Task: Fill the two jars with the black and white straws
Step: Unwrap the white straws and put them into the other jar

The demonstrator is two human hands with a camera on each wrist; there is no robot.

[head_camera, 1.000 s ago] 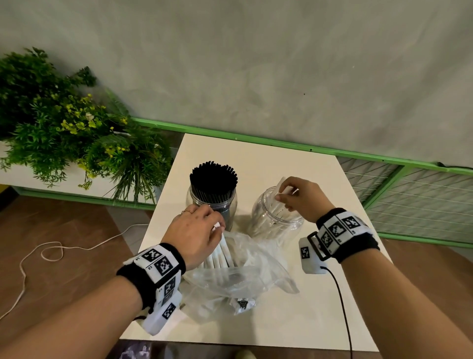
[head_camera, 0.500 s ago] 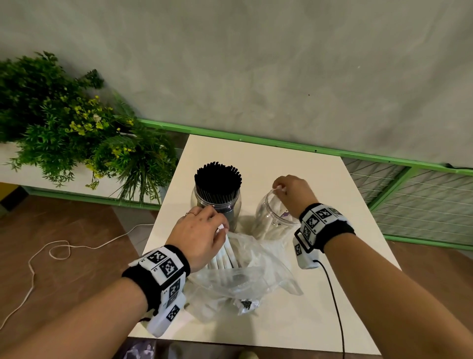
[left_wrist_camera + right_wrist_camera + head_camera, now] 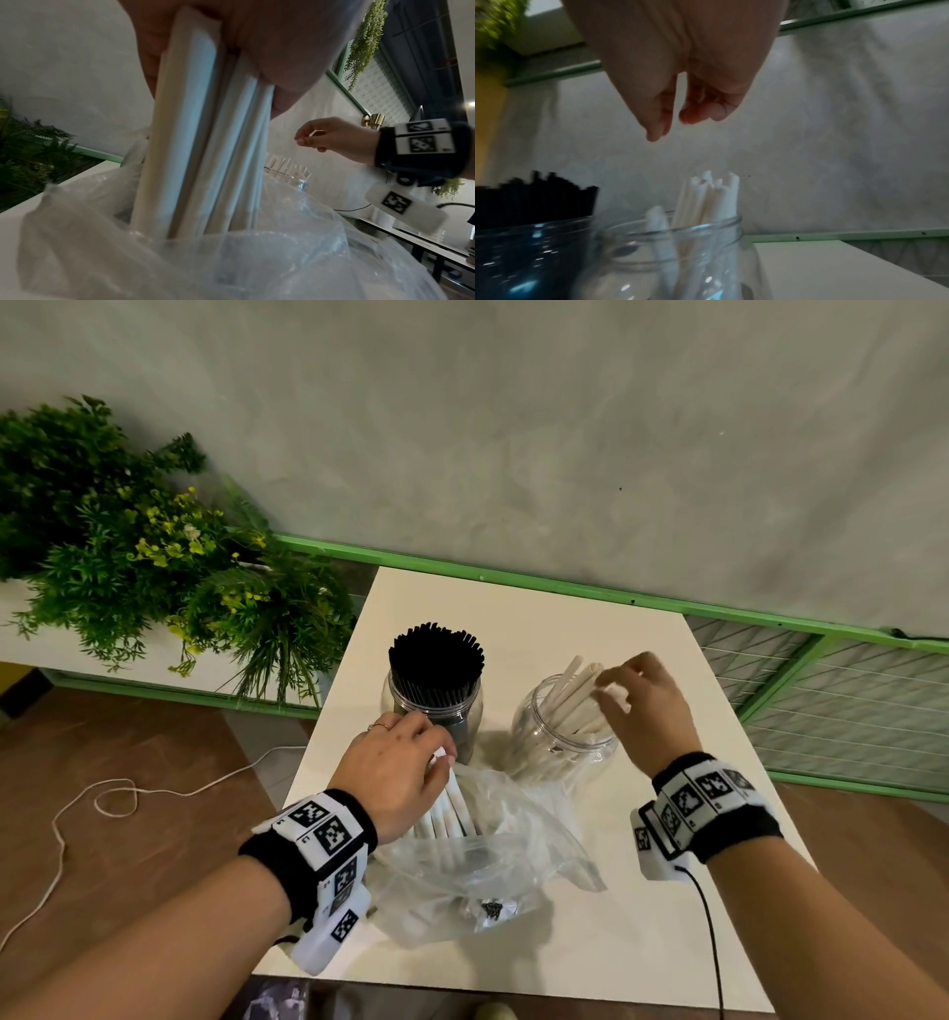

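**A:** Looking at the worktop [image 3: 590,629] first: beside the jar of black straws [image 3: 435,660], which looks packed full, stands the clear jar [image 3: 560,737] holding only a small lean of white straws [image 3: 575,695]. So I'd judge the white side is the job left. In front of the clear jar lies the plastic bag [image 3: 493,855], with the remaining white bundle [image 3: 452,809] poking out of its mouth.

**B:** And the hands?

**A:** The left hand [image 3: 395,773] has its fingers [image 3: 287,60] clenched round the top of that bundle, just in front of the black jar. The right hand [image 3: 642,706] hovers over the clear jar's mouth, fingertips [image 3: 659,125] loosely drawn together and grasping nothing.

**B:** How would you do the next bit well?

**A:** Lift the bundle straight up out of the bag so the film doesn't drag along, then let the free hand steady the clear jar by its rim. It's light and nearly empty, so it could tip. Feed the straws in upright, beside the ones already leaning there.

**B:** Do the views differ?

**A:** Yes. The head view hides the left palm; the left wrist view shows several straws gripped together. The right wrist view confirms the empty fingers and a gap above the straw tips.
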